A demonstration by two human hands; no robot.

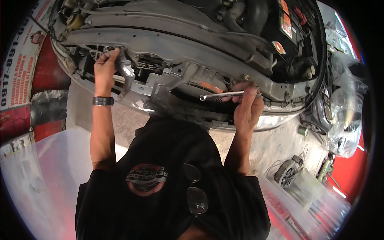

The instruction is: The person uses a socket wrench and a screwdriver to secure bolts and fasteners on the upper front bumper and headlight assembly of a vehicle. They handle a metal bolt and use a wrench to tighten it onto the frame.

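My right hand point(249, 110) grips a silver wrench point(226, 95) held roughly level, its ringed end pointing left over the front of a car. Below that tool lies a dark opening in the grey front frame point(160, 82). Farther left, my left hand point(105, 71) reaches in at the grey upper crossbar point(124, 38). Its fingers are pinched together beside a metal bracket point(126, 66), and whatever they hold is hidden. A dark band circles the left wrist.
Beyond the crossbar sits the engine bay, with a black battery point(285, 30) at the right. Clear plastic sheeting point(346, 112) hangs at the right, near a fan-like round object point(286, 172) on the floor. A printed banner point(20, 68) stands left.
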